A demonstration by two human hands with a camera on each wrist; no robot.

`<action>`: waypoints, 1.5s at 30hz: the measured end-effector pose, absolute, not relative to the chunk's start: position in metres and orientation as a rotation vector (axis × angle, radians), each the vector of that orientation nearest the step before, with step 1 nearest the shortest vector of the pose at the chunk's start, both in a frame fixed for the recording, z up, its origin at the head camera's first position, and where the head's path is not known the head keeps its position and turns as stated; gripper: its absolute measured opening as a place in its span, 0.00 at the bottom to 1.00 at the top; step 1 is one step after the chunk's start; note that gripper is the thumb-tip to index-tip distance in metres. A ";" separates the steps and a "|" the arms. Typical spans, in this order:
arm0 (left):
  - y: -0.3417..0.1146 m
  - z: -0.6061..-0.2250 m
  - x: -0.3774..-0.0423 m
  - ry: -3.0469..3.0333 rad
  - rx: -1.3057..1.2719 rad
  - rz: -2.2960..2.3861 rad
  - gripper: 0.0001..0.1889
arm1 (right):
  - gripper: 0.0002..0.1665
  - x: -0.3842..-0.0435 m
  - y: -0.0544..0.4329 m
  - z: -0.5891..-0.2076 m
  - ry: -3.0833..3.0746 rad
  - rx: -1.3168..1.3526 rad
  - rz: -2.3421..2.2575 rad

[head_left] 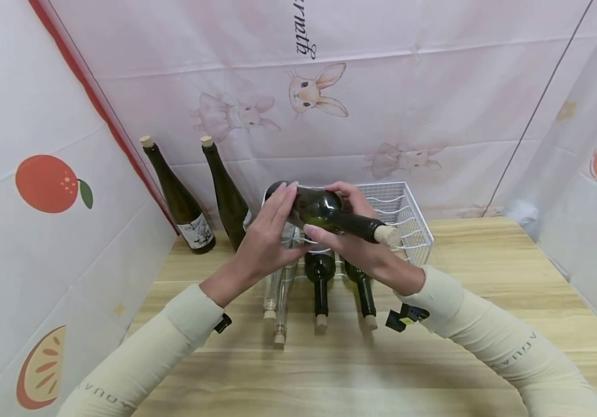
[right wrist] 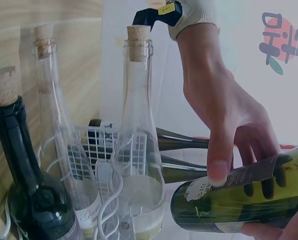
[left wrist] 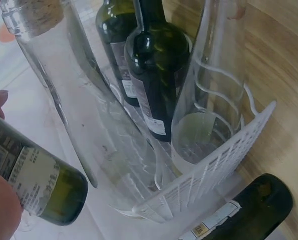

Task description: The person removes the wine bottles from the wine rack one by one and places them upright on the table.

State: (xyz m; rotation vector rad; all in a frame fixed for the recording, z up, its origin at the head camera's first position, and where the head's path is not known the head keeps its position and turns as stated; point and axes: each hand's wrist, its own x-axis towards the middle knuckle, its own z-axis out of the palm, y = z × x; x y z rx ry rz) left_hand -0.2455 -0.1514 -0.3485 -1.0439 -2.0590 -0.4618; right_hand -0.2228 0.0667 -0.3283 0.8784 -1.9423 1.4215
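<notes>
Both hands hold a dark green wine bottle (head_left: 324, 209) above a white wire rack (head_left: 419, 231); its corked neck slants toward the right front. My left hand (head_left: 264, 234) grips the base end, its thumb against the label in the right wrist view. Around the bottle's body near the shoulder, my right hand (head_left: 363, 246) has its fingers curled. Below, two clear corked bottles (right wrist: 137, 110) lie in the rack's left part. Beside them rest two dark corked bottles (head_left: 321, 269), necks pointing to the front. The left wrist view shows the held bottle's printed back label (left wrist: 36, 175).
Two tall green corked bottles, one at the far left (head_left: 175, 191) and one nearer the rack (head_left: 225, 197), stand on the wooden table (head_left: 350, 370). A printed curtain (head_left: 408, 104) hangs behind the rack. The rack's right part shows wavy wire supports.
</notes>
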 end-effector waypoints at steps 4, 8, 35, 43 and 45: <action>-0.148 -0.346 -0.246 -2.047 -1.022 -0.450 0.62 | 0.41 -0.221 0.061 -0.328 -1.886 0.832 1.493; -0.145 -0.345 -0.247 -2.018 -1.006 -0.426 0.58 | 0.41 -0.217 0.057 -0.328 -1.881 0.782 1.559; -0.150 -0.332 -0.250 -1.878 -0.957 -0.236 0.48 | 0.45 -0.214 0.054 -0.332 -2.025 0.761 1.643; -0.158 -0.326 -0.251 -1.864 -0.971 -0.184 0.46 | 0.48 -0.220 0.055 -0.330 -2.030 0.868 1.585; -0.159 -0.325 -0.251 -1.865 -0.967 -0.169 0.47 | 0.49 -0.222 0.056 -0.331 -2.010 0.925 1.579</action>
